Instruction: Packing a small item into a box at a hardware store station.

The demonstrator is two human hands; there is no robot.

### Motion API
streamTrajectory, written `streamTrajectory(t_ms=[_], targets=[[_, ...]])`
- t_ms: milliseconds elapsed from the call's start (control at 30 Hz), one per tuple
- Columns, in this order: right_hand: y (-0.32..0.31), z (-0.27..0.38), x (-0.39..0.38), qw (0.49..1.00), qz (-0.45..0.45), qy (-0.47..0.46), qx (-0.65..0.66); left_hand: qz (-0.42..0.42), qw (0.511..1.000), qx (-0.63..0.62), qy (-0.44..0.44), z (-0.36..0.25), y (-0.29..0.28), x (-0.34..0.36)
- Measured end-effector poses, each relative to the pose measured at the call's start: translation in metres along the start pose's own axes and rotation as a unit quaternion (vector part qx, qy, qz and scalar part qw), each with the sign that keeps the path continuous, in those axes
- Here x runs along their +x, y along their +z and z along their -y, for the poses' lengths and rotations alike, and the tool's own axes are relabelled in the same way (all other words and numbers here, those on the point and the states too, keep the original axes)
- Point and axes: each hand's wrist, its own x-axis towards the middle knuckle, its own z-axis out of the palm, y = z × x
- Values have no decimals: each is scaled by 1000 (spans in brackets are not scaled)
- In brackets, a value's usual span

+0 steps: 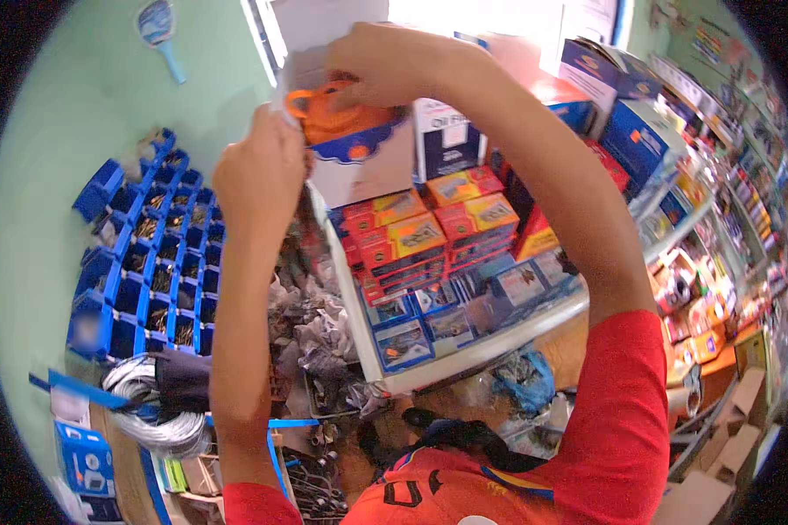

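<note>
Two bare hands work together near the top, over a white desk with a glass top (411, 377). The left hand (263, 171) is at 10 o'clock. Its grip is curled tight, and it seems to pinch the edge of a thin, see-through plastic bag (291, 74). The right hand (390, 66) reaches over from 12 o'clock with its fingers bent down. They touch a bright orange, rounded thing (333, 118) at 11 o'clock, between the two hands. I cannot tell if that grip has hold of it or only touches it. The orange thing is blurry, so I cannot tell if it is in the bag.

Just below it is a white box with a wavy dark blue band (363, 171). Small red and yellow cardboard boxes (429, 227) sit in stacks near the middle, a bit toward 12 o'clock. A tall white and dark blue box (449, 144) stands near 1 o'clock.

At 9 o'clock, rows of blue plastic bins (118, 293) hold little metal bits. A coil of silvery wire (162, 433) lies at 8 o'clock.
</note>
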Motion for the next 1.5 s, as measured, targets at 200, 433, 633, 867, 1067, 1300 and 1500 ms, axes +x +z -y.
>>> streamTrajectory(t_ms=[200, 433, 633, 867, 1067, 1300, 1500], targets=[[8, -10, 7, 1000, 22, 14, 14, -28, 999, -30, 15, 2, -1, -12], [2, 2, 5, 994, 103, 45, 13, -46, 997, -54, 24, -3, -1, -10], [12, -1, 10, 981, 161, 110, -13, -40, 998, -45, 34, -3, 0, -8], [1, 11, 17, 979, 168, 104, -46, -42, 998, -34, 30, -2, -1, -5], [-18, -7, 8, 985, 134, 102, 24, -18, 999, -22, 15, -8, -3, -5], [15, -26, 19, 987, 136, 84, 3, -27, 999, -23, 18, -7, -2, -3], [-3, -6, 23, 965, 216, 141, 55, -7, 999, -28, 14, -5, -4, -1]])
